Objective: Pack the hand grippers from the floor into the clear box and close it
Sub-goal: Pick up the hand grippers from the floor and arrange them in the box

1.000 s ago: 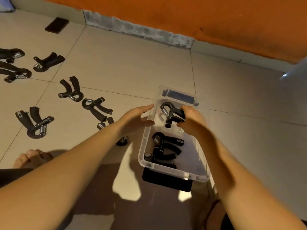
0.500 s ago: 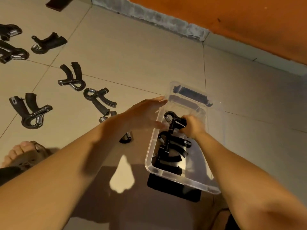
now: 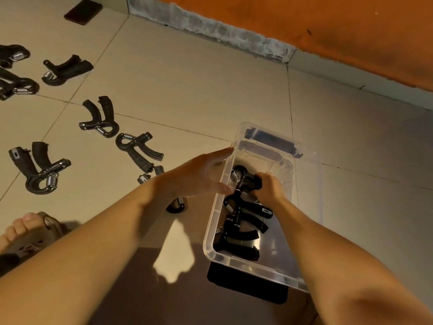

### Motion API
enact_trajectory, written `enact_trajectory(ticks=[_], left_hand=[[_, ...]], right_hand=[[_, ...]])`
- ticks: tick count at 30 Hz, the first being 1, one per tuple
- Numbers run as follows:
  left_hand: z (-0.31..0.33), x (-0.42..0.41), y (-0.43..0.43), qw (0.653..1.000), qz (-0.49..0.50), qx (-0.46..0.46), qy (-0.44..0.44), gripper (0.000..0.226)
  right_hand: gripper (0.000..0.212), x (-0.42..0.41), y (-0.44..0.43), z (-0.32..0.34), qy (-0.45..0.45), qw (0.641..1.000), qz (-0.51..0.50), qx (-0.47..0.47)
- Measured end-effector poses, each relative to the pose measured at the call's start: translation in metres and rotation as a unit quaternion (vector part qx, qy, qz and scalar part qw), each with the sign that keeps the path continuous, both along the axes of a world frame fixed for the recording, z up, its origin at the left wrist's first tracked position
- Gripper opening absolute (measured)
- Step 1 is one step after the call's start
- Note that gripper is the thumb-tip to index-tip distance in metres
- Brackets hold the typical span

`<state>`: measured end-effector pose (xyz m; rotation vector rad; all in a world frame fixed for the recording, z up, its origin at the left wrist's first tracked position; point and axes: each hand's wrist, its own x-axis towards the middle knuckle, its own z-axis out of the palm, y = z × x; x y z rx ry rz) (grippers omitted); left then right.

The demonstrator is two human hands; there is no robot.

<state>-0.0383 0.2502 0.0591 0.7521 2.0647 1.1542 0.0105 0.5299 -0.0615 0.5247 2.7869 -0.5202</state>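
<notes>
The right hand (image 3: pixel 269 187) is inside the clear box (image 3: pixel 212 221) and grips a black hand gripper (image 3: pixel 243 178), low over the other grippers (image 3: pixel 241 221) packed there. The left hand (image 3: pixel 199 174) is open and flat against the box's left wall. More grippers (image 3: pixel 138 148) lie on the tiled floor (image 3: pixel 187 90) to the left. A foot (image 3: pixel 28 228) shows at the lower left.

tiled floor (image 3: pixel 187 90) bears scattered hand grippers (image 3: pixel 98 118), a clear box (image 3: pixel 215 231), a dark slab (image 3: pixel 83 8).
</notes>
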Motion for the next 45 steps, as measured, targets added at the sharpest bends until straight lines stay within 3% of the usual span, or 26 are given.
enact_trajectory(ticks=[4, 12, 15, 20, 27, 30, 33, 36, 39, 42, 45], left_hand=[[0.001, -0.001, 0.0, 0.999, -0.006, 0.013, -0.049, 0.104], [-0.004, -0.003, -0.001, 0.999, 0.002, 0.009, -0.042, 0.104], [-0.005, -0.005, -0.001, 0.999, 0.009, 0.009, -0.044, 0.105], [0.013, 0.001, 0.0, 1.0, 0.024, 0.016, -0.007, 0.099], [0.011, -0.021, -0.071, 0.978, 0.209, -0.008, -0.02, 0.054], [-0.01, -0.024, -0.123, 0.932, 0.361, 0.02, -0.039, 0.024], [-0.04, -0.02, -0.168, 0.895, 0.444, -0.008, -0.042, 0.012], [-0.068, -0.019, -0.193, 0.902, 0.426, -0.049, -0.056, 0.016], [-0.08, -0.029, -0.199, 0.925, 0.359, -0.122, 0.001, 0.02], [-0.084, -0.059, -0.199, 0.94, 0.262, -0.2, 0.084, 0.031], [-0.078, -0.093, -0.192, 0.942, 0.153, -0.239, 0.181, 0.045]], right_hand=[[0.051, 0.002, 0.002, -0.005, 0.014, 0.999, -0.017, -0.024], [0.059, 0.002, -0.002, 0.001, 0.004, 0.999, -0.028, -0.021], [0.067, 0.004, -0.005, 0.024, 0.016, 0.999, -0.027, -0.015], [0.058, 0.005, -0.028, 0.091, 0.095, 0.995, -0.012, -0.004], [0.031, -0.02, -0.129, 0.162, 0.255, 0.965, -0.002, -0.066], [0.029, -0.032, -0.188, 0.16, 0.251, 0.964, 0.011, -0.086], [0.034, -0.034, -0.237, 0.133, 0.196, 0.973, 0.027, -0.115], [0.042, -0.033, -0.268, 0.094, 0.078, 0.991, 0.048, -0.094], [0.058, -0.03, -0.284, 0.062, -0.028, 0.996, 0.07, -0.039], [0.073, -0.028, -0.292, 0.037, -0.061, 0.992, 0.11, 0.033], [0.063, -0.03, -0.288, 0.027, -0.039, 0.988, 0.121, 0.084]])
